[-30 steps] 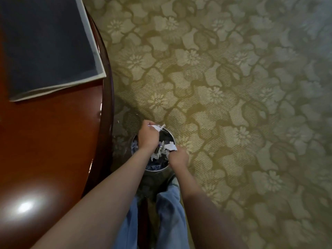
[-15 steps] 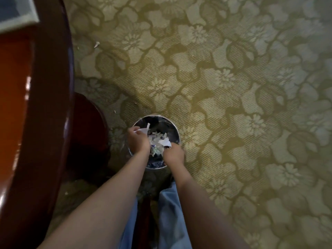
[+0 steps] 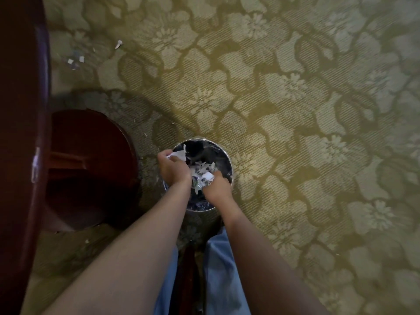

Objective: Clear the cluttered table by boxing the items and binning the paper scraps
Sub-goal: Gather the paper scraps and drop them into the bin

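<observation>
Paper scraps [image 3: 201, 172]: white and printed bits bunched between both hands, right over the mouth of the bin [image 3: 228, 160]. Some look already loose inside; can't split held from dropped. Left grip [image 3: 173, 170] is curled, pinching a white strip [image 3: 179, 154] that sticks out past the fingers near the far-left rim. Right grip [image 3: 216, 188] is curled too, knuckles up, with a white piece [image 3: 208, 176] poking out at its fingertips; how much more it holds is hidden. The bin is a small round metal one on the carpet [image 3: 295, 114], just in front of the person's jeans [image 3: 223, 269]. Change vs a second ago: the hands have barely moved, same spot over the bin, both still clutching. The view has swung off the desk top, so the dark sheet that lay there is out of shot. Only the desk [image 3: 21, 133] edge and its round foot [image 3: 91, 169] show at left. Newly in view: stray scraps [image 3: 76, 60] on the carpet near the desk, plus a lone bit [image 3: 118, 44] further off. Judgement: binning is mid-dump, release not finished. The floor strays likely need picking up after. Whether the boxing is done can't be told from here.
</observation>
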The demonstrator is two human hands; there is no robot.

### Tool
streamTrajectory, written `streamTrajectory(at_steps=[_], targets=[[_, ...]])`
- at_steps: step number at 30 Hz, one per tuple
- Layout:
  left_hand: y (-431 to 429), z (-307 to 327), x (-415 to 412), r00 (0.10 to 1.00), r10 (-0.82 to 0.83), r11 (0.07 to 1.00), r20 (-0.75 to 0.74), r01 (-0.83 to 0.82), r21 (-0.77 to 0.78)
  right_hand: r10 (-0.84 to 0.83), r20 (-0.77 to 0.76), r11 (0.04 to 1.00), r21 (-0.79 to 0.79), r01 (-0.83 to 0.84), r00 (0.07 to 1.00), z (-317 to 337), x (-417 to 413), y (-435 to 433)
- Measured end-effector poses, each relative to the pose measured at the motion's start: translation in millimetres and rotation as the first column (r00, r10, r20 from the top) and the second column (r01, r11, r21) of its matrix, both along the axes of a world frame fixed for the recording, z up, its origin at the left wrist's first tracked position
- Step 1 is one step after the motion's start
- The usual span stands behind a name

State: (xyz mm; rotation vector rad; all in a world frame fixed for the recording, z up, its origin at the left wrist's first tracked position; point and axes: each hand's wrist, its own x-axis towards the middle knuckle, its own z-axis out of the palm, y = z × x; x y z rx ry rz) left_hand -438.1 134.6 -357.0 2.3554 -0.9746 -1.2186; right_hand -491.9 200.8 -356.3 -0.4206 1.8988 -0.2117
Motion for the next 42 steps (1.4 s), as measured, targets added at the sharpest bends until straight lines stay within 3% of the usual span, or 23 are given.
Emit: streamTrajectory(at_steps=[15, 23, 34, 42], targets=[[3.0, -14.0, -3.7, 0.999, -0.054, 0.987, 0.005, 0.053, 0.149, -0.025, 0.041, 0.999, -0.041, 0.027, 0.999, -5.3, -3.1, 0.6], [8.0, -3.7, -0.6, 0.978, -0.201, 0.959, 0.052, 0.186, 0.212, 0.027, 0.039, 0.998, -0.05, -0.025, 0.999, 5.7, -1.1, -4.3], [6.7, 47.0, 1.5, 0.951, -0.307, 0.926, 0.025, 0.292, 0.241, 0.116, -0.092, 0.99, -0.068, -0.122, 0.989, 49.6, -9.6, -10.0], [10.2, 116.9, -6.9, 0.941, -0.33, 0.928, -0.075, 0.338, 0.158, 0.126, -0.192, 0.985, -0.092, -0.146, 0.973, 109.3, -17.0, -7.9]])
